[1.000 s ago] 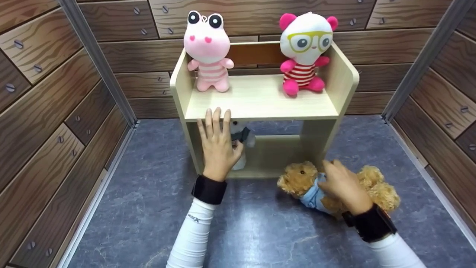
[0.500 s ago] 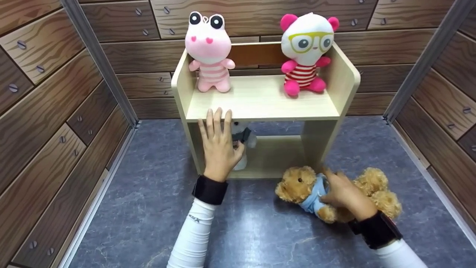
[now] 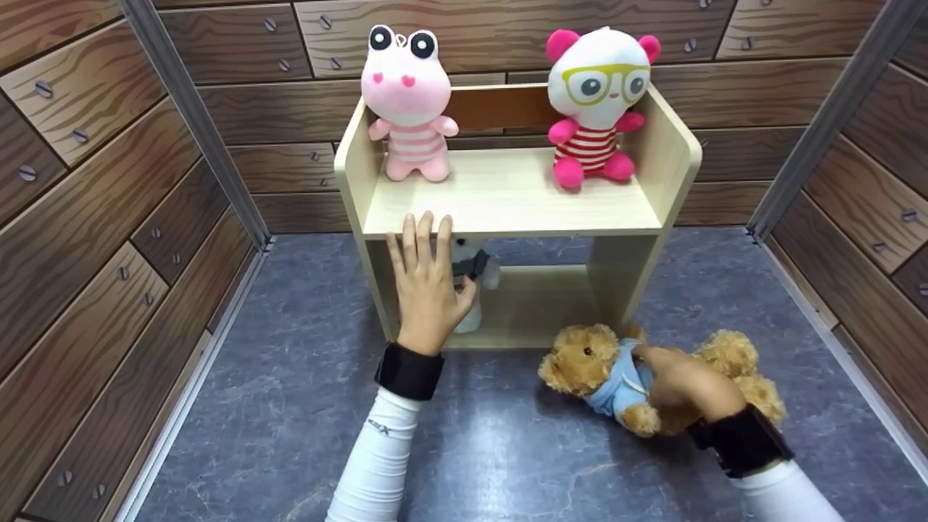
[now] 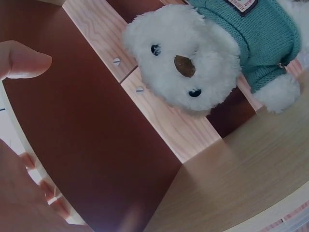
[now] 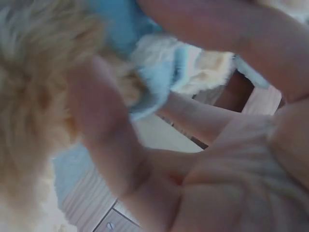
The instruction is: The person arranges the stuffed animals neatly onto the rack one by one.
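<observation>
My left hand (image 3: 428,293) rests on the front edge of the small wooden shelf (image 3: 507,210), fingers straight and thumb spread to the side. Behind it, in the lower compartment, a white plush bear in a green sweater (image 4: 188,63) is partly hidden in the head view. A brown teddy bear in a blue hoodie (image 3: 580,362) lies on its back on the floor at the shelf's front right, head to the left. My right hand (image 3: 689,380) is curled over its middle; the right wrist view has fingers and thumb against its fur and hoodie (image 5: 116,24).
On the upper shelf stand a pink plush frog (image 3: 409,94) at left and a plush panda with yellow glasses (image 3: 602,94) at right. Wood-patterned walls (image 3: 109,181) enclose the grey floor (image 3: 290,435) on the left, back and right.
My right hand has shifted slightly right along the teddy bear, and its fingers have bent down onto the body. The bear has rolled a little face-up. My left hand stays put.
</observation>
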Tool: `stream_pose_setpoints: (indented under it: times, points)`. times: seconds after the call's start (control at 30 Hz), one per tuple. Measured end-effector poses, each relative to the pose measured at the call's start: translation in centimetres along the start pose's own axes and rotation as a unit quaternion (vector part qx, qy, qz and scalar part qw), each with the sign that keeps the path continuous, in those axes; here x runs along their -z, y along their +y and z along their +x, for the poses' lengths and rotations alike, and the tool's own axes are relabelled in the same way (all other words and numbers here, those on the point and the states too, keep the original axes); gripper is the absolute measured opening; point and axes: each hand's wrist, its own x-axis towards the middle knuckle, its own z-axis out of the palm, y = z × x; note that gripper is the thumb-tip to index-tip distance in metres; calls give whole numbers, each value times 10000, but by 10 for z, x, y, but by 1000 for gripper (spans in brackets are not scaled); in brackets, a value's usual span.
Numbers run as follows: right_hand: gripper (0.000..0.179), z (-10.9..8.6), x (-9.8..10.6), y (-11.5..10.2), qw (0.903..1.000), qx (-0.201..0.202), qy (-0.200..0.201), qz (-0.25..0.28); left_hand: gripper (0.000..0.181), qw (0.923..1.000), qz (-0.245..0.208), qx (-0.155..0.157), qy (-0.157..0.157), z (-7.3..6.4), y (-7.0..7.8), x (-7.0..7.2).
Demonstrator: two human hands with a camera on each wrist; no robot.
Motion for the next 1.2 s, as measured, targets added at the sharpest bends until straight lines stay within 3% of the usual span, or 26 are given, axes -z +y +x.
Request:
stream_pose_setpoints:
  times: [0.13,0.3,0.47,0.77,1.2]
  points:
    - [117,1,-5,2,9979,-561,-279,144,93,10000,30,4,-24,0,1,0]
    - [125,6,-8,7,9971,-665,-366,87,93,10000,48,-3,-1,1,1,0]
    - [134,12,-11,14,9972,-634,-392,-12,93,10000,60,1,-29,0,1,0]
    - [136,17,-11,24,9936,-712,-533,702,94,9999,109,14,-57,-1,1,0]
    - [126,21,-14,23,9979,-338,-345,424,95,9999,86,35,-76,0,0,0]
